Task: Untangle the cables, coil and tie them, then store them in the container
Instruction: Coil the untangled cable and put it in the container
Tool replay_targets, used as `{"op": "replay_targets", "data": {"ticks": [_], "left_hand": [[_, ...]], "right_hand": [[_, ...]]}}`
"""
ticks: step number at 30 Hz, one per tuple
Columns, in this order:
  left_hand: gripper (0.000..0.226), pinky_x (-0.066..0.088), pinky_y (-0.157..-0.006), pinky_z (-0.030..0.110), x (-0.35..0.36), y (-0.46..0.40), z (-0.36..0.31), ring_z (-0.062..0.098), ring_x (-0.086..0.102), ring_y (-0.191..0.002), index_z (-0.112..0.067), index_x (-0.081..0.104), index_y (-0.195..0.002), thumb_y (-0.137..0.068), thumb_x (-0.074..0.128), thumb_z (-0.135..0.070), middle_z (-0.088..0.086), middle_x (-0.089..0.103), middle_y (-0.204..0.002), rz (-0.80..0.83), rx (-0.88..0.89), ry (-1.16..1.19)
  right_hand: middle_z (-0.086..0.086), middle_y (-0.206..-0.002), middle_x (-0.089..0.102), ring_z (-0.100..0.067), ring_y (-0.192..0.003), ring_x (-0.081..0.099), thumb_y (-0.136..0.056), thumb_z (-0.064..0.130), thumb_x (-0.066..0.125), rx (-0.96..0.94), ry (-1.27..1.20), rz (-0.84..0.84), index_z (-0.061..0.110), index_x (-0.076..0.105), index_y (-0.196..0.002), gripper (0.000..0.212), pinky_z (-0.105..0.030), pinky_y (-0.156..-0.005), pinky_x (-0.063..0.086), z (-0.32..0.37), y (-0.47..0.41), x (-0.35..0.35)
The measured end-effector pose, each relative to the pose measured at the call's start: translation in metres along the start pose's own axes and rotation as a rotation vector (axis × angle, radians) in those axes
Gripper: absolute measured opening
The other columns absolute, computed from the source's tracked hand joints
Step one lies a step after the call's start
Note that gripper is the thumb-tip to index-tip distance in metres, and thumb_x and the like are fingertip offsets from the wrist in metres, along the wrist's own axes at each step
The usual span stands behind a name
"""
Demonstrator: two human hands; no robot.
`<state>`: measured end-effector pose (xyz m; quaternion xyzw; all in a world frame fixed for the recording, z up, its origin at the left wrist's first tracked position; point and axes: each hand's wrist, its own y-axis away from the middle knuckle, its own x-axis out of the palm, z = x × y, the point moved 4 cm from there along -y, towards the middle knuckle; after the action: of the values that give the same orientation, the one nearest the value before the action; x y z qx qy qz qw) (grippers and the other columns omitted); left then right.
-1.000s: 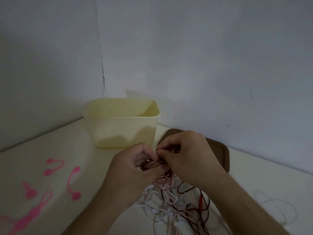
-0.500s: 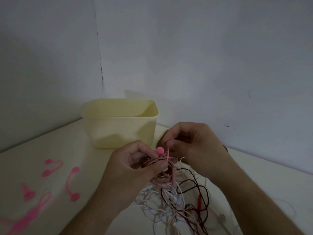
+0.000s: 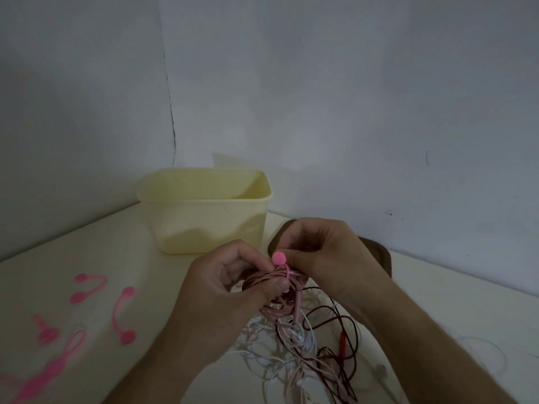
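My left hand (image 3: 230, 282) grips a coiled pale-pink cable (image 3: 267, 279) above the table. A pink tie (image 3: 279, 262) is wrapped round the coil, its round end sticking up between my hands. My right hand (image 3: 323, 252) pinches the tie's other end beside the coil; its fingertips are curled in and partly hidden. Below my hands lies a tangle of white, pink and dark red cables (image 3: 300, 345). The pale yellow container (image 3: 204, 211) stands open behind my left hand, near the wall corner.
Several loose pink ties (image 3: 124, 316) lie on the white table at the left. A brown lid (image 3: 376, 252) lies flat behind my right hand. A thin white cable (image 3: 490, 354) loops at the right. Walls close the table in at the back and left.
My right hand has pulled back from my left, and the pink tie has come into sight, wrapped round the coil with its round end standing up.
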<state>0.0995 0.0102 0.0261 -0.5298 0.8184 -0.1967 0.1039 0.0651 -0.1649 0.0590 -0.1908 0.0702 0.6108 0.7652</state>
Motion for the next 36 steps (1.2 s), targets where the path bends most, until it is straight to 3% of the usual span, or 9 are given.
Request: {"op": "replay_targets", "data": {"ticks": [6, 9, 13, 18, 23, 28, 30, 32, 36], "left_hand": [[0.024, 0.060, -0.071, 0.029, -0.002, -0.004, 0.000, 0.022, 0.076, -0.077, -0.003, 0.070, -0.082, -0.069, 0.090, 0.001, 0.011, 0.080, -0.083, -0.068, 0.024, -0.036], [0.022, 0.061, -0.070, 0.039, -0.005, -0.004, -0.001, 0.026, 0.075, -0.074, -0.004, 0.070, -0.082, -0.072, 0.089, 0.002, 0.011, 0.079, -0.080, -0.112, 0.016, -0.049], [0.024, 0.060, -0.070, 0.046, -0.006, -0.003, -0.001, 0.023, 0.072, -0.072, -0.005, 0.069, -0.083, -0.069, 0.088, -0.010, 0.012, 0.078, -0.079, -0.125, -0.003, -0.018], [0.017, 0.061, -0.061, 0.033, -0.006, -0.004, 0.001, 0.020, 0.071, -0.066, 0.002, 0.065, -0.085, -0.080, 0.081, 0.004, 0.013, 0.077, -0.077, -0.097, -0.046, 0.019], [0.020, 0.059, -0.060, 0.026, -0.003, -0.004, 0.001, 0.019, 0.072, -0.067, 0.004, 0.063, -0.087, -0.078, 0.081, -0.001, 0.015, 0.077, -0.079, -0.073, -0.050, 0.065], [0.022, 0.065, -0.067, 0.041, -0.005, -0.003, 0.000, 0.028, 0.075, -0.074, -0.006, 0.066, -0.084, -0.076, 0.086, -0.011, 0.014, 0.078, -0.082, -0.098, -0.024, 0.031], [0.019, 0.064, -0.072, 0.048, -0.006, -0.002, 0.001, 0.032, 0.076, -0.079, -0.010, 0.067, -0.083, -0.080, 0.085, -0.007, 0.012, 0.078, -0.084, -0.102, -0.005, -0.017], [0.016, 0.063, -0.075, 0.049, -0.005, -0.002, 0.001, 0.030, 0.077, -0.083, -0.008, 0.068, -0.084, -0.082, 0.082, -0.001, 0.010, 0.079, -0.087, -0.107, 0.023, -0.047], [0.012, 0.063, -0.080, 0.040, -0.005, -0.004, -0.002, 0.025, 0.078, -0.090, -0.018, 0.073, -0.081, -0.073, 0.083, -0.018, 0.007, 0.080, -0.091, -0.115, 0.031, -0.037]], "right_hand": [[-0.020, -0.091, 0.079, -0.042, -0.093, 0.074, -0.103, 0.012, 0.065, 0.006, 0.003, 0.129, 0.005, 0.083, -0.092, 0.022, -0.053, -0.093, 0.061, 0.004, 0.005, 0.005], [-0.027, -0.098, 0.076, -0.042, -0.098, 0.074, -0.092, 0.019, 0.063, 0.019, -0.070, 0.218, 0.001, 0.081, -0.101, 0.028, -0.049, -0.101, 0.058, 0.007, 0.005, 0.010], [-0.025, -0.089, 0.072, -0.048, -0.084, 0.068, -0.091, 0.026, 0.062, -0.054, 0.075, 0.258, 0.007, 0.079, -0.097, 0.025, -0.063, -0.084, 0.053, 0.009, 0.006, 0.014], [-0.016, -0.091, 0.077, -0.026, -0.081, 0.072, -0.093, 0.010, 0.069, -0.032, 0.079, 0.310, 0.010, 0.078, -0.101, 0.012, -0.048, -0.083, 0.056, 0.011, 0.008, 0.012], [-0.021, -0.090, 0.075, -0.049, -0.086, 0.067, -0.087, 0.025, 0.068, -0.037, 0.153, 0.260, 0.016, 0.079, -0.094, 0.017, -0.066, -0.083, 0.053, 0.009, 0.006, 0.016], [-0.021, -0.085, 0.070, -0.027, -0.074, 0.061, -0.085, 0.021, 0.067, -0.023, 0.144, 0.267, 0.013, 0.078, -0.092, 0.015, -0.062, -0.078, 0.052, 0.009, 0.007, 0.016], [-0.019, -0.083, 0.072, -0.027, -0.074, 0.061, -0.086, 0.021, 0.068, -0.012, 0.143, 0.258, 0.013, 0.078, -0.090, 0.013, -0.063, -0.078, 0.052, 0.008, 0.007, 0.015], [-0.019, -0.080, 0.071, -0.029, -0.072, 0.059, -0.085, 0.024, 0.068, -0.004, 0.152, 0.261, 0.011, 0.078, -0.087, 0.017, -0.063, -0.074, 0.050, 0.007, 0.007, 0.016], [-0.034, -0.087, 0.063, -0.028, -0.070, 0.052, -0.081, 0.031, 0.065, 0.003, 0.167, 0.282, 0.002, 0.074, -0.092, 0.032, -0.054, -0.067, 0.043, 0.006, 0.008, 0.021]]}}
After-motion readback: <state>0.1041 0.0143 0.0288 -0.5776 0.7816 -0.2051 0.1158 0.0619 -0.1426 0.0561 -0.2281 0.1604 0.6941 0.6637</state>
